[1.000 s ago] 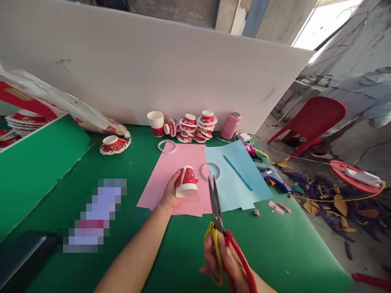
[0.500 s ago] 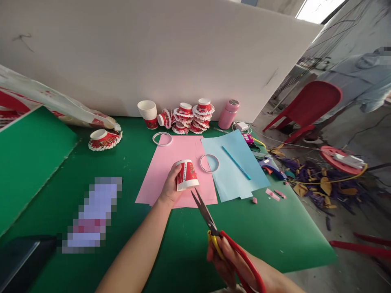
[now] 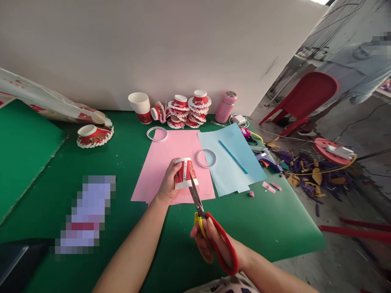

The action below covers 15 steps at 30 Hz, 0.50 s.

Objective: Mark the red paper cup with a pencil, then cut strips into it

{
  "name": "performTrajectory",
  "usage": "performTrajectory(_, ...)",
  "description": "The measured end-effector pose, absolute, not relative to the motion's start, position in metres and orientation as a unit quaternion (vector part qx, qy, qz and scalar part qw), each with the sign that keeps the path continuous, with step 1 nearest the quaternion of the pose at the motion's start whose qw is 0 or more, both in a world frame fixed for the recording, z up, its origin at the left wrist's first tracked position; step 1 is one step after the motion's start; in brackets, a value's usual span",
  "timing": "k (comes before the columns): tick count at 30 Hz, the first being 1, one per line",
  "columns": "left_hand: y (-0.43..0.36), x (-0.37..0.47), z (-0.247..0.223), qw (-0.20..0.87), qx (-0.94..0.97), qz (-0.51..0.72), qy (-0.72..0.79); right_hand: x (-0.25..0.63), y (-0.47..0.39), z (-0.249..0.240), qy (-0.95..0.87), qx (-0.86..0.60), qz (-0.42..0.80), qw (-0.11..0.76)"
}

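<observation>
My left hand (image 3: 167,184) is closed around a red and white paper cup (image 3: 184,171), its wide rim turned toward me. In my right hand (image 3: 210,240) is a pair of scissors (image 3: 197,200) with one yellow and one red handle. The blades are slightly parted and reach the cup's rim, one of them lying over the printed side. Under the cup lie pink paper sheets (image 3: 152,171), and blue paper (image 3: 222,175) with a blue pencil-like stick (image 3: 233,156) is to the right. A tape roll (image 3: 206,158) rests across the two colours.
Cups cut into fringes (image 3: 200,108) pile up by the board, beside stacked white cups (image 3: 139,106) and a pink bottle (image 3: 226,106). One fringed cup (image 3: 94,136) sits left. A glue gun (image 3: 269,160) lies at the right edge. Beyond are a red chair (image 3: 308,97) and a person.
My right hand has brought the scissors up and left, so the blades now meet the cup's rim. My left hand still holds the cup. The view has shifted slightly.
</observation>
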State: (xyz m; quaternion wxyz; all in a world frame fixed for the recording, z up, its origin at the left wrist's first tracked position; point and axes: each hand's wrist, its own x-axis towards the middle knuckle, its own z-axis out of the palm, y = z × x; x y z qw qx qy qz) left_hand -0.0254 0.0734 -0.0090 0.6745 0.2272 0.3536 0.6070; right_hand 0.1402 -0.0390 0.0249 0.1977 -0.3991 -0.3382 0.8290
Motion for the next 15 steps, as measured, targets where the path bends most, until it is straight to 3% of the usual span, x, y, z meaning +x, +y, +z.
performTrajectory(15, 0.0717, -0.0248, -0.0093, 0.656, 0.253, 0.611, 0.362, 0.1366, -0.0412, 0.0201, -0.324, -0.407, 0.830, 0.200)
